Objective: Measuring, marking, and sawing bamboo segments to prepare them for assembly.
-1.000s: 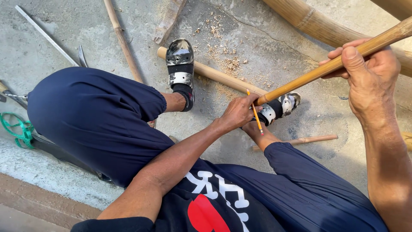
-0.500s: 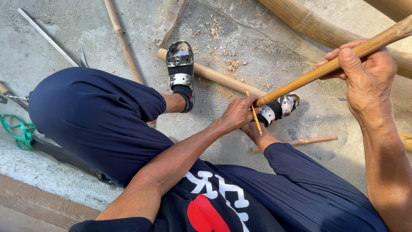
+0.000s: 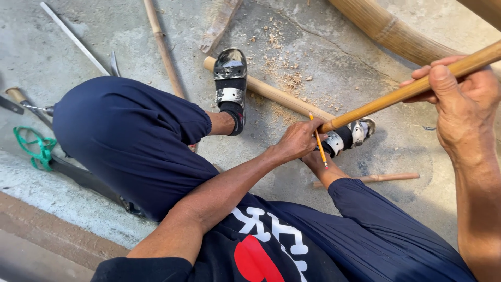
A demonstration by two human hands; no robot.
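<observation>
The left hand (image 3: pixel 297 140) pinched a yellow pencil (image 3: pixel 318 141) at the lower end of a long tan bamboo pole (image 3: pixel 407 90), which slanted over the concrete floor (image 3: pixel 323 42). The right hand (image 3: pixel 462 99) wrapped the pole higher up. Marking seemed underway; steadiness mattered.

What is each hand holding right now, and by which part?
The left hand holds a pencil and the bamboo stick at its near end; the right hand grips it further up.

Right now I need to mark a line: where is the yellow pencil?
The yellow pencil is in the left hand, centre of the head view, beside the bamboo pole's lower end.
</observation>
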